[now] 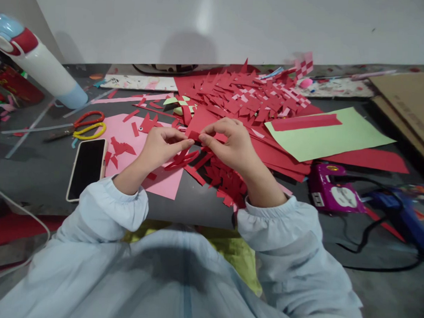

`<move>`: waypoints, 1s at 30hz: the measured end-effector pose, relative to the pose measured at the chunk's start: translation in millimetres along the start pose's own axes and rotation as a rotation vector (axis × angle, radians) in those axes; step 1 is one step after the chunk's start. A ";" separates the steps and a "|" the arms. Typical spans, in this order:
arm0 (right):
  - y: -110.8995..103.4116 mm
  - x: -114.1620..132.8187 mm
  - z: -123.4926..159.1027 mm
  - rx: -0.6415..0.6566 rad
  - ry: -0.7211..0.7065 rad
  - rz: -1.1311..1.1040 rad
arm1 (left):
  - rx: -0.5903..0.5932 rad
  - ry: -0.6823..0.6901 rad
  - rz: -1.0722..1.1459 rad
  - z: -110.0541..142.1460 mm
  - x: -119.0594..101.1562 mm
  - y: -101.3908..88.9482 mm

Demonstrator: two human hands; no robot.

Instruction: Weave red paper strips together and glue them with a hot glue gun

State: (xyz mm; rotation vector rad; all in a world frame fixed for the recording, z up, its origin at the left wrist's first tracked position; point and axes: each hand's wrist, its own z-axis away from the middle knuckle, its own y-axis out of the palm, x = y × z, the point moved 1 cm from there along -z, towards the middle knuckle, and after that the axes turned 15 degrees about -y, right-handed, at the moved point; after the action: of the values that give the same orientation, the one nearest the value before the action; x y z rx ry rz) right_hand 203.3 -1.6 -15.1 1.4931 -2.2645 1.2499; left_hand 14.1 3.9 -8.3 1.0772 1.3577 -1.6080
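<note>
Over the middle of the table, my left hand (161, 145) and my right hand (230, 143) meet with their fingers closed on a small red paper piece (193, 135), one at each side. Its lower part is mostly hidden by the fingers. Curved red strips (182, 161) show just below my left fingers. Beneath my left hand lies a pink paper sheet (166, 187) with red scraps on it. Small cut red paper pieces (228, 181) are heaped beside my right wrist. Behind both hands rises a big pile of folded red paper shapes (243, 92), some checked in pink.
At left are a phone (87, 169), scissors (83, 127) with red and yellow handles, glue sticks (30, 128) and a white bottle (43, 67). Rightward lie a light green sheet (325, 136), a purple box (337, 190), a blue corded tool (402, 216) and cardboard (411, 99).
</note>
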 end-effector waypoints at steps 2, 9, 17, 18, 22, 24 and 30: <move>-0.6 0.2 -0.6 -0.008 0.010 -0.045 | 0.008 0.020 0.009 0.0 -0.1 -0.3; -1.1 1.5 -1.6 0.003 0.021 -0.134 | 0.020 0.106 0.055 0.9 -1.3 0.4; 3.3 -1.7 -2.8 -0.020 0.029 -0.169 | 0.031 0.127 -0.042 -2.3 5.7 3.6; 3.5 -2.2 -2.9 -0.025 0.030 -0.168 | 0.029 0.123 -0.055 -2.2 5.9 3.8; 4.7 -1.5 -2.6 -0.034 0.018 -0.163 | 0.032 0.111 -0.035 -1.1 2.4 2.8; 5.5 0.1 -2.3 -0.041 0.014 -0.144 | 0.030 0.107 0.010 -0.8 -0.2 1.6; 5.4 -0.3 -2.3 -0.020 0.033 -0.133 | 0.061 0.013 0.129 -3.5 2.1 -1.1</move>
State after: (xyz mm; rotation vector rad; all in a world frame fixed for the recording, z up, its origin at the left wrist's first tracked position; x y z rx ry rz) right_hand 198.3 1.1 -16.7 1.5758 -2.1126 1.2010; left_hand 12.7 7.4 -10.2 1.1892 1.2290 -1.5591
